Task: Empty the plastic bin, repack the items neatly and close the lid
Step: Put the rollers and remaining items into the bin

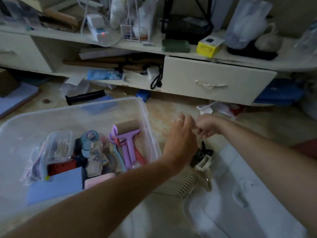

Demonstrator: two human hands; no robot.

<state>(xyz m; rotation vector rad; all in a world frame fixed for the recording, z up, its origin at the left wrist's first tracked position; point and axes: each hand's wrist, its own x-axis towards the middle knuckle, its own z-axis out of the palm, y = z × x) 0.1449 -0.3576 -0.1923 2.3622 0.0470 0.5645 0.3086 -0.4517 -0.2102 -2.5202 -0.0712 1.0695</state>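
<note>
Left hand (180,141) just right of bin (147,117)

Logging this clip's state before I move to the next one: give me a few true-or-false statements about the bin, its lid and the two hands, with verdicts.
1. The plastic bin still has items in it. True.
2. The lid is closed on the bin. False: it lies on the floor to the right of the bin, under the right forearm.
3. A purple roller lies inside the bin near its right wall. True.
4. The left hand is reaching into the bin. False: it is over the floor to the right of the bin, fingers fairly straight.
5. The right hand has its fingers curled, close to the left hand's fingertips. True; whether it holds anything is too blurred to tell.
</note>
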